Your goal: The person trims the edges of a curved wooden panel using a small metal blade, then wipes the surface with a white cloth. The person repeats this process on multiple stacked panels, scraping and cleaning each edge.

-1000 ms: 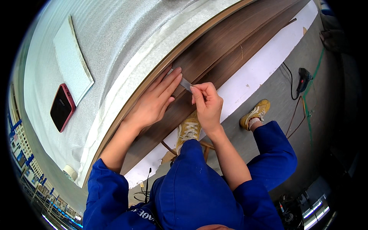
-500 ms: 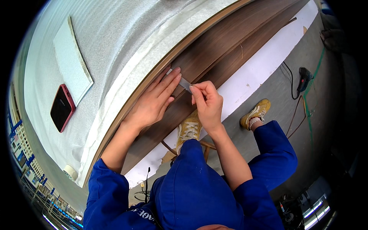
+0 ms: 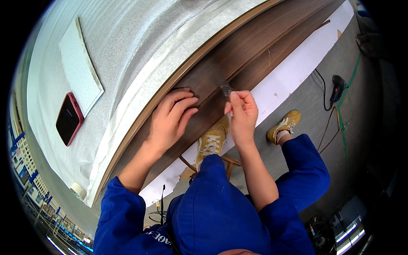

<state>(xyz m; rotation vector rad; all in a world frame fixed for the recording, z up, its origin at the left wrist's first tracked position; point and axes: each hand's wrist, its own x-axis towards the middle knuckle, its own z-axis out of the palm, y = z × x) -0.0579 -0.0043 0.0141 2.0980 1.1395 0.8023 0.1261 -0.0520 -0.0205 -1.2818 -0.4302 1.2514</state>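
Observation:
My right hand [image 3: 243, 114] pinches the near end of a thin grey metal blade-like strip [image 3: 224, 85], smeared by motion. The strip points away over a dark brown wood-grain panel [image 3: 238, 46]. To its left, my left hand [image 3: 171, 119] has its fingers apart and slightly bent. Its fingertips are over the brown panel close to the panel's lighter raised edge [image 3: 185, 70], holding nothing. Whether those fingertips touch the wood, I cannot tell.
White foam wrapping [image 3: 127, 51] covers the surface at the left, with a red-cased phone [image 3: 70, 119] and a pale flat board [image 3: 78, 63] on it. White sheeting [image 3: 289, 80] lies below the panels. A corded black tool [image 3: 338, 89] rests on the grey floor. My yellow shoe [image 3: 212, 138] is close under the panels.
My right hand has moved a little right, swinging the strip away from the left hand. The left hand has drawn back toward me, its fingers going from flat to bent.

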